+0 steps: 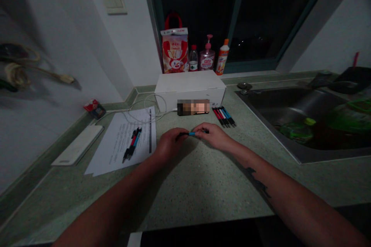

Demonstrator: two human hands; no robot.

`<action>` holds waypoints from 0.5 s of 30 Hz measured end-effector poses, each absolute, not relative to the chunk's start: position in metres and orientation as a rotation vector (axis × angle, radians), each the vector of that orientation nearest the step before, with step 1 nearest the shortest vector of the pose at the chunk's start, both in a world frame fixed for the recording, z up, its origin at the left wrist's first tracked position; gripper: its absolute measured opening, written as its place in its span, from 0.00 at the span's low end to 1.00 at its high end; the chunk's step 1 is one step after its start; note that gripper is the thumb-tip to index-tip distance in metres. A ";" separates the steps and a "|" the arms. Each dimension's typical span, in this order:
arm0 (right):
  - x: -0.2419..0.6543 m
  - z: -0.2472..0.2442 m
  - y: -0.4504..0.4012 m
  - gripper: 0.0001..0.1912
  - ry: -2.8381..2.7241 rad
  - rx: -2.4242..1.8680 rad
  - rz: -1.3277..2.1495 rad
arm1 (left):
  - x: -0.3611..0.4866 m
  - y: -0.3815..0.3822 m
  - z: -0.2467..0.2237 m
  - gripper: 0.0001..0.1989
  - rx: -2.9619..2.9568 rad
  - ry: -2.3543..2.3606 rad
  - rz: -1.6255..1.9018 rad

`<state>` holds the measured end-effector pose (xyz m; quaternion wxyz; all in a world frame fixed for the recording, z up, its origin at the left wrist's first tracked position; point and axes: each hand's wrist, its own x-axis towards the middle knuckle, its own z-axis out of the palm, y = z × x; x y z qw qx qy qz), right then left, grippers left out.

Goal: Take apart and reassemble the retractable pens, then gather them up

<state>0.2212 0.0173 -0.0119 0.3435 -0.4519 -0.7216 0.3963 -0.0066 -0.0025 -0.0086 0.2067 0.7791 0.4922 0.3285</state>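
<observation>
On the speckled green worktop (199,185), my left grip (170,145) and right grip (211,137) pinch a blue-banded pen (189,133) between them; a row of pens (223,116) lies near the white box (189,90), and a pair of pens (131,143) rests on the printed sheet (116,150).

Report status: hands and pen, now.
Left hand and right hand both on a blue-banded pen, above the countertop. Loose pens ahead, near white box.

Pen (191,133) ends hidden by L hand (170,145) & R hand (211,136); box label (193,107) pixelated; sheet (116,150) print too small
</observation>
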 end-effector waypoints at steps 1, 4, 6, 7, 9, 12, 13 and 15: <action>0.221 -0.012 0.017 0.13 -1.862 -1.148 0.998 | -0.007 -0.003 -0.009 0.09 2.171 1.369 0.921; 0.222 -0.011 0.018 0.13 -1.917 -1.160 1.021 | -0.008 -0.002 -0.011 0.08 2.170 1.355 0.947; 0.222 -0.011 0.017 0.16 -1.980 -1.189 1.025 | -0.009 -0.002 -0.012 0.08 2.170 1.341 0.958; 0.222 -0.010 0.017 0.14 -1.998 -1.188 0.992 | -0.009 -0.002 -0.013 0.08 2.170 1.338 0.956; 0.221 -0.009 0.016 0.08 -1.982 -1.166 0.870 | -0.010 -0.002 -0.013 0.08 2.169 1.344 0.941; 0.220 -0.006 0.014 0.11 -1.949 -1.135 0.771 | -0.010 -0.002 -0.013 0.08 2.179 1.338 0.931; 0.220 -0.006 0.014 0.11 -1.960 -1.134 0.785 | -0.009 -0.002 -0.012 0.08 2.183 1.331 0.938; 0.219 -0.004 0.012 0.10 -2.023 -1.141 0.827 | -0.009 -0.002 -0.012 0.08 2.188 1.324 0.951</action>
